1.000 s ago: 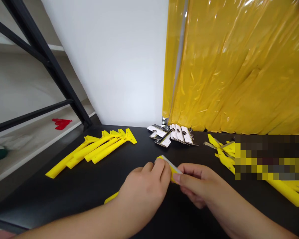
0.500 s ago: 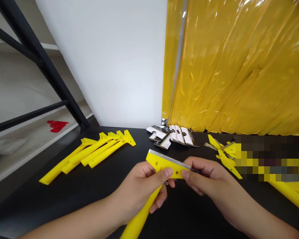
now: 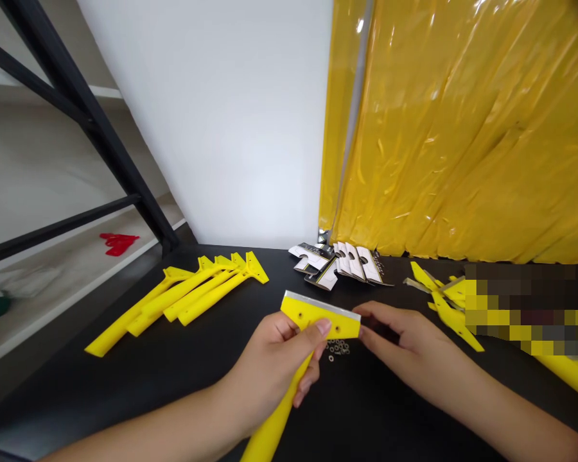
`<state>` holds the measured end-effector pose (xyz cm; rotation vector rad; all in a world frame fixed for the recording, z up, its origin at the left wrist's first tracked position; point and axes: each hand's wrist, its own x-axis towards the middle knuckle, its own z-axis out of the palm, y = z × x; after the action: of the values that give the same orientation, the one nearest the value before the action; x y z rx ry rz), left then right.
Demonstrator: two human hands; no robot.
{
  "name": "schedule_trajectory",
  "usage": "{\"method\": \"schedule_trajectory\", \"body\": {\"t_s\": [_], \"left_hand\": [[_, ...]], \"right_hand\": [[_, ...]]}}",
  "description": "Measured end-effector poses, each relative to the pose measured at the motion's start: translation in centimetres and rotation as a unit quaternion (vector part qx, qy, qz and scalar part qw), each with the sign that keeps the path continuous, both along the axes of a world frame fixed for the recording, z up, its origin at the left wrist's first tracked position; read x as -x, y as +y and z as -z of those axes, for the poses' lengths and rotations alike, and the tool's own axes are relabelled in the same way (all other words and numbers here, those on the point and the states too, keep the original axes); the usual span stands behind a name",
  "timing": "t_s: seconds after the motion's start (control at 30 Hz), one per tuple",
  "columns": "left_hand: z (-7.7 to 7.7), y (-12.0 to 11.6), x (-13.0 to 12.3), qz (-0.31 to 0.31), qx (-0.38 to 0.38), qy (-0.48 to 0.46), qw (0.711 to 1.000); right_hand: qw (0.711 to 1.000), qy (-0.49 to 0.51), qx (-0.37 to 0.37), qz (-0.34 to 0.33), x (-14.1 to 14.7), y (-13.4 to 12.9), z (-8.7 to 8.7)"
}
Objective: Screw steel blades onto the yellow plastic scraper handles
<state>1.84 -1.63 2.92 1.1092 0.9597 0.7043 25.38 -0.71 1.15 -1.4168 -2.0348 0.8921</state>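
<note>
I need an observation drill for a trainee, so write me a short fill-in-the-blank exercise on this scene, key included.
1. The left hand holds the yellow tool with its ____ across the tool's head.
2. The tabletop is coloured ____.
3. The plastic sheeting hangs to the ____ of the white panel.

Missing words: thumb; black; right.

Held scraper (image 3: 349, 326) front centre above worktop (image 3: 356, 398). Rings (image 3: 338, 348) on worktop, seen just below its head. Other scrapers (image 3: 216, 296) left, cards (image 3: 351, 260) rear centre, pile (image 3: 446, 314) right. Panel (image 3: 231, 128) rear left, curtain (image 3: 462, 128) rear right.
</note>
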Motion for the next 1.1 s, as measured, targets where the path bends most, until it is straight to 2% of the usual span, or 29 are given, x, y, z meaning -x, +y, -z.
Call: {"method": "schedule_trajectory", "body": {"t_s": [0.17,0.33,0.43,0.6,0.73,0.87,0.97,1.03,1.1], "left_hand": [[-0.2,0.0,0.0,-0.018,0.000,0.010,1.000],[0.1,0.0,0.0,-0.022,0.011,-0.002,1.000],[0.2,0.2,0.0,-0.025,0.015,-0.013,1.000],[0.4,0.4,-0.1,-0.033,0.013,-0.017,0.999],[0.2,0.2,-0.2,-0.027,0.014,-0.020,0.999],[0.0,0.0,-0.1,-0.019,0.015,-0.020,1.000],[0.0,-0.2,-0.1,-0.011,0.021,-0.030,0.999],[0.0,-0.4,-0.1,0.005,0.026,-0.047,0.999],[0.1,-0.5,-0.1,0.026,0.037,-0.071,0.996]], "right_hand": [[0.995,-0.065,-0.056,-0.048,0.2,0.2,0.6],[0.985,-0.038,-0.094,-0.137,0.7,-1.0,0.2],[0.982,-0.050,-0.115,-0.139,1.3,-1.8,0.6],[0.979,-0.081,-0.132,-0.129,2.0,-2.1,2.2],[0.965,-0.170,-0.140,-0.146,2.5,-2.0,2.8],[0.955,-0.235,-0.117,-0.140,2.9,-2.2,2.5],[0.980,-0.160,-0.062,-0.104,2.8,-2.3,1.7],[0.997,-0.025,0.010,-0.072,2.5,-2.4,0.7],[0.982,0.139,0.119,-0.035,2.3,-2.4,-0.4]]}}
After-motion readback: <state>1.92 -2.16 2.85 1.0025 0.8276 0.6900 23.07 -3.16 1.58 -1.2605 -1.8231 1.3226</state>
